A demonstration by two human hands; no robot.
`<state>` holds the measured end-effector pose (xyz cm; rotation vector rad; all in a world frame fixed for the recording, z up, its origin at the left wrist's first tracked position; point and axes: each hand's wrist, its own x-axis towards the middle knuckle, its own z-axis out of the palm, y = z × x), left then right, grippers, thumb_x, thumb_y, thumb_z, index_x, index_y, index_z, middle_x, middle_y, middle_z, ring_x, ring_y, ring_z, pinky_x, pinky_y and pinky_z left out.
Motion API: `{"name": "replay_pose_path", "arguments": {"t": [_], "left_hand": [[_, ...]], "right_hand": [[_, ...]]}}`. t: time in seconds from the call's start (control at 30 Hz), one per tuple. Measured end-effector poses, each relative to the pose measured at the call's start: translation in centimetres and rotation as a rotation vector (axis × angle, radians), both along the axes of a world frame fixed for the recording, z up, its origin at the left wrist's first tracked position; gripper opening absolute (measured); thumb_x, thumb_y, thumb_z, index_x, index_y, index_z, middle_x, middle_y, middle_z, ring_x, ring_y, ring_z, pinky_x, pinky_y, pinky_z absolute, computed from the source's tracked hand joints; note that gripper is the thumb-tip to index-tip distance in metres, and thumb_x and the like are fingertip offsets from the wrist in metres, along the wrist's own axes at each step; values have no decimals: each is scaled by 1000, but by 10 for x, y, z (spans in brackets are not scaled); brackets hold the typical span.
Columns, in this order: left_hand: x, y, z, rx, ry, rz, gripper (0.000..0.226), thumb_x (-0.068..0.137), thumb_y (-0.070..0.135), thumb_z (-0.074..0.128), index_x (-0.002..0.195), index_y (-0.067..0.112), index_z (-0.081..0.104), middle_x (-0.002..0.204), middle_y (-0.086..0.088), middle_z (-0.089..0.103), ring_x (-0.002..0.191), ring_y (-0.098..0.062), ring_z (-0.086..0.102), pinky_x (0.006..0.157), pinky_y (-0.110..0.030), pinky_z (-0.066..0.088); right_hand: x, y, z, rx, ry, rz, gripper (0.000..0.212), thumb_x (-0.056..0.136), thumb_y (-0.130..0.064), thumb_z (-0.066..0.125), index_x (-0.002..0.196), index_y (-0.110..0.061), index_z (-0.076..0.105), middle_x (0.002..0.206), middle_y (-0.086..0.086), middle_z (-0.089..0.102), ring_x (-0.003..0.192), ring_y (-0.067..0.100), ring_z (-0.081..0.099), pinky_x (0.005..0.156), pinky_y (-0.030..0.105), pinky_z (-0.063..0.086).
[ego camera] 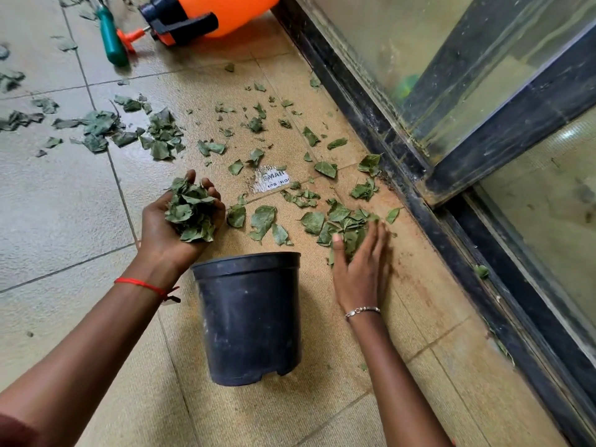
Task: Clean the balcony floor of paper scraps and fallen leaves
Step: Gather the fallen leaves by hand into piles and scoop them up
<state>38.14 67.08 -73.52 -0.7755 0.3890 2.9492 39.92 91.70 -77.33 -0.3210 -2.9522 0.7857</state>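
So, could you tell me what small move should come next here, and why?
Probably tip the handful of leaves in the left hand into the black pot. That hand looks full, and the pot's open mouth sits just beside it. That would free it to help the right hand, lying flat on the pile.

We counted one black pot [251, 317], one orange sprayer [225, 11], one green-handled tool [111, 37] and one white printed label [272, 181]; the scattered leaves [263, 217] were too many for us to number.
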Motion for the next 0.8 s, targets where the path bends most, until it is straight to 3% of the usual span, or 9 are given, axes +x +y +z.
{"name": "replay_pose_path", "arguments": {"t": [0.1, 0.2, 0.3, 0.37, 0.43, 0.53, 0.67, 0.73, 0.8], "left_hand": [[-1, -2, 1, -41, -11, -7, 29, 49, 5, 64, 76, 14, 70, 77, -5, 64, 65, -18, 61, 64, -23, 53], [0, -4, 1, -77, -16, -2, 27, 49, 7, 66, 74, 14, 71, 76, -5, 64, 64, -18, 62, 64, -23, 54], [1, -6, -2, -85, -34, -1, 19, 62, 8, 62, 78, 15, 70, 77, -5, 64, 64, -17, 62, 63, -23, 54], [1, -7, -4, -70, -32, -7, 18, 69, 10, 55, 80, 15, 69, 78, -4, 64, 65, -17, 62, 62, -24, 54], [2, -8, -5, -61, -15, -14, 21, 60, 11, 60, 77, 15, 71, 79, -4, 64, 66, -17, 62, 62, -24, 55], [1, -9, -6, -95, -19, -8, 19, 65, 13, 56, 74, 16, 72, 79, -4, 65, 65, -17, 62, 60, -25, 55], [-1, -9, -6, -81, 4, 7, 27, 48, 11, 65, 74, 14, 73, 79, -5, 65, 64, -18, 63, 60, -25, 55], [0, -9, -7, -92, 6, 2, 29, 46, 11, 65, 73, 14, 73, 79, -6, 66, 65, -18, 63, 61, -25, 55], [0, -10, -9, -97, 8, -8, 28, 47, 12, 66, 74, 15, 73, 80, -5, 66, 65, -17, 64, 62, -25, 55]], "right_hand": [[-11, -16, 7, -139, 56, 214, 84, 82, -66, 20, 148, -15, 13, 157, 2, 2, 143, 13, 4, 113, 27, 8], [-27, -18, 10, -271, 89, 24, 74, 91, -59, 29, 147, -11, 19, 157, 6, 2, 139, 16, 20, 111, 28, 22], [-36, -17, 9, -185, 17, 70, 73, 92, -58, 32, 148, -13, 18, 157, 5, 2, 142, 15, 8, 107, 21, 7], [-42, -15, 10, -191, 82, 135, 71, 91, -57, 33, 146, -14, 24, 157, 3, 8, 143, 16, 9, 112, 31, 11], [-54, -5, 8, -151, 103, -38, 65, 94, -53, 35, 145, -13, 25, 157, 4, 8, 143, 20, 8, 115, 41, 15], [-60, 5, -1, -16, -40, -165, 73, 92, -61, 26, 147, -15, 18, 157, 5, 2, 144, 27, -1, 116, 50, 8], [-53, -14, 1, -146, 24, 175, 77, 87, -63, 25, 149, -18, 12, 157, 1, 0, 144, 16, 1, 115, 33, 5], [-69, -15, 9, -187, 99, 163, 69, 93, -54, 32, 148, -17, 14, 157, 1, 1, 144, 14, 1, 110, 27, 2], [-91, -7, 16, -122, 81, 134, 64, 97, -47, 36, 148, -17, 12, 157, 2, -1, 144, 17, 1, 112, 32, 3]]}}
